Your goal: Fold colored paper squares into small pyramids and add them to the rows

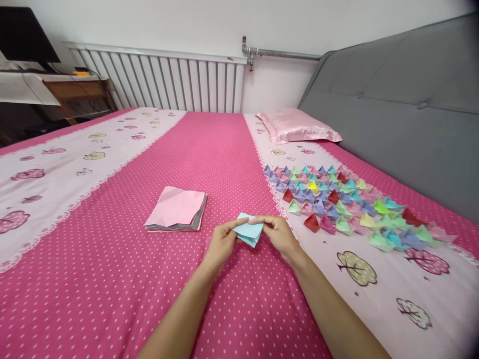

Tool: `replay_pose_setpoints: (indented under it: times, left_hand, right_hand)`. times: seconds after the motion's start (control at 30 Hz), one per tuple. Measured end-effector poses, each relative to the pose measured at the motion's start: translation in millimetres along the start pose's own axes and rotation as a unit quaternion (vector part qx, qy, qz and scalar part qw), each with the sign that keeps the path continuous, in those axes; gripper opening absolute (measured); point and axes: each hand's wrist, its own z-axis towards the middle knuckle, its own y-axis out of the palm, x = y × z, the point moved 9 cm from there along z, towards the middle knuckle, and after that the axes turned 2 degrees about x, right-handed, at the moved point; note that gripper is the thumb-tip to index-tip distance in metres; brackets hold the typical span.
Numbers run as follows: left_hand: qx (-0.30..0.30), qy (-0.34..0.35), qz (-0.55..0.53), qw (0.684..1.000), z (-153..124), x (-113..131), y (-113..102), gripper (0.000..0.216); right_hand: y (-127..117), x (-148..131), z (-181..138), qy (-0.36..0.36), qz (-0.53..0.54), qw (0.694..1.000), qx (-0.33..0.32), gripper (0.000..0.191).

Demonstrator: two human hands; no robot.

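Observation:
A small light-blue folded paper [250, 232] is held just above the bed between my two hands. My left hand [221, 242] pinches its left corner, thumb on top and fingers partly hidden underneath. On the other side, my right hand [279, 234] grips the right edge, its thumb and index finger laid along the top of the paper. To the left lies a stack of square paper sheets [175, 207] with a pink sheet uppermost. Rows of small folded paper boats [342, 209] in many colours stand to the right of my right hand.
The bed is covered with a pink dotted sheet [112, 279]. A pink satin pillow [297, 125] lies at the far right, by the grey padded headboard [404, 85]. Beyond the bed are a white radiator [168, 80] and a desk [75, 89] with a monitor [26, 37].

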Motion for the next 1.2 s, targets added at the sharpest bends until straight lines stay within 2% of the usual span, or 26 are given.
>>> replay_pose_setpoints:
  times: [0.17,0.27,0.33,0.4,0.5,0.57,0.7,0.77,0.87,1.07,1.13,1.2]
  left_hand:
    - [-0.056,-0.012,0.095,0.994,4.1,-8.7,2.0,0.041]
    - [-0.095,0.029,0.223,0.97,3.6,-10.2,6.8,0.046]
    - [-0.091,0.095,0.348,0.928,1.6,-4.2,9.3,0.039]
    - [-0.048,0.157,0.475,0.865,-0.5,3.7,8.5,0.031]
    - [-0.014,0.205,0.592,0.779,-1.3,5.9,10.8,0.027]
    - [-0.047,0.226,0.62,0.75,-1.2,-1.7,17.9,0.028]
    - [-0.096,0.218,0.667,0.706,-2.9,-22.0,25.3,0.044]
    - [-0.107,0.185,0.693,0.689,-4.8,-30.9,24.8,0.048]
    - [-0.114,0.152,0.715,0.673,-8.7,-36.2,24.1,0.052]
    - [-0.116,0.147,0.724,0.664,-10.7,-32.9,25.3,0.053]
    - [-0.122,0.14,0.725,0.663,-10.5,-33.2,25.3,0.053]
    - [-0.126,0.138,0.725,0.663,-10.6,-33.7,25.4,0.053]
  right_hand:
    - [0.7,20.2,1.0,0.034,-0.053,0.996,-0.056,0.029]
    - [5.0,26.0,-4.8,0.041,-0.125,0.986,-0.107,0.038]
    - [8.4,23.2,-9.0,0.026,-0.185,0.973,-0.133,0.039]
    - [11.1,16.9,-11.7,0.004,-0.248,0.959,-0.137,0.031]
    - [9.0,4.5,-11.3,-0.031,-0.356,0.931,-0.075,0.019]
    - [12.2,-4.1,-11.6,-0.065,-0.421,0.904,-0.046,0.017]
    - [26.1,-6.6,-13.8,-0.103,-0.49,0.863,-0.064,0.028]
    - [28.3,0.0,-13.7,-0.091,-0.503,0.856,-0.08,0.036]
    - [31.4,12.1,-13.6,-0.075,-0.488,0.862,-0.117,0.038]
    - [32.0,16.7,-14.7,-0.074,-0.454,0.878,-0.136,0.031]
    - [29.7,15.5,-15.7,-0.06,-0.473,0.87,-0.124,0.031]
    - [29.9,12.1,-17.7,-0.064,-0.509,0.851,-0.117,0.033]
